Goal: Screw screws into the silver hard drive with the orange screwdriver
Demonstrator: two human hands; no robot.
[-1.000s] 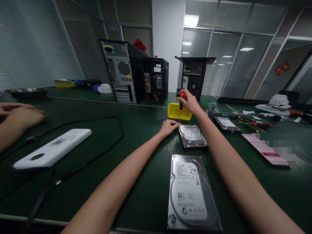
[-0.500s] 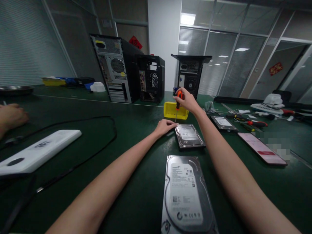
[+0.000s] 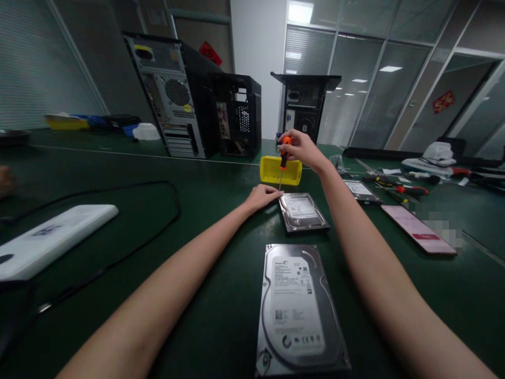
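My right hand [image 3: 300, 149] is closed around the orange and black handle of a screwdriver [image 3: 284, 152]. The screwdriver stands nearly upright, its tip down at the far left corner of a small hard drive [image 3: 302, 211]. At that same corner, the fingertips of my left hand [image 3: 262, 198] are pressed together by the tip and the drive's edge; what they hold, if anything, is too small to tell. Nearer to me, a larger hard drive [image 3: 298, 310] lies label up. Just behind the small drive stands a yellow tray [image 3: 272, 169].
Computer cases [image 3: 177, 95] stand at the back. On the right are a third drive [image 3: 360, 190], a pink-screened phone [image 3: 418, 229] and several tools [image 3: 410, 190]. A white device [image 3: 59, 237] and a black cable [image 3: 179, 202] lie left. Part of another person's hand [image 3: 6, 181] shows at the left edge.
The view has shifted, so the table items appear slightly further left and higher. The other person's hand has moved mostly out of view. My hands keep their places at the small drive.
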